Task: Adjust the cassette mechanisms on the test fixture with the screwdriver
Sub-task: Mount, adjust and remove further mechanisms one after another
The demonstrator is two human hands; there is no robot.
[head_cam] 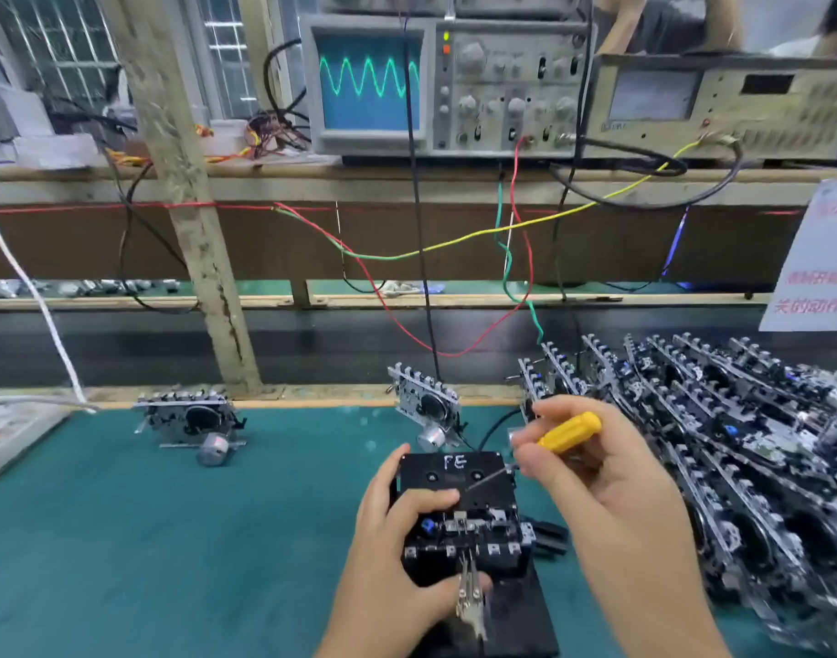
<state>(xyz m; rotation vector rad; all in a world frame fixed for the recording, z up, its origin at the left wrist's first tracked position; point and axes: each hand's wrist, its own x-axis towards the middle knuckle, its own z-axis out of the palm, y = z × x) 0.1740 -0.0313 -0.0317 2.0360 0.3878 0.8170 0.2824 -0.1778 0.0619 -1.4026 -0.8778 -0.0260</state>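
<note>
mid-adjustment: right hand (592,472) fingers clamped on screwdriver (568,432), left hand (397,524) fingers gripping cassette mechanism (459,505) on test fixture (516,615), pile of mechanisms (720,448) seemingly left.

Left grip (397,524) clamps; right grip (592,472) pinches.

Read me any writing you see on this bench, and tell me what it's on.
"FE": white handwriting on the black cassette in the test fixture.
Red printed characters on the white paper sign at the right: too blurred to read.
Panel markings on the grey oscilloscope and the beige instrument beside it: too small to read.
</note>
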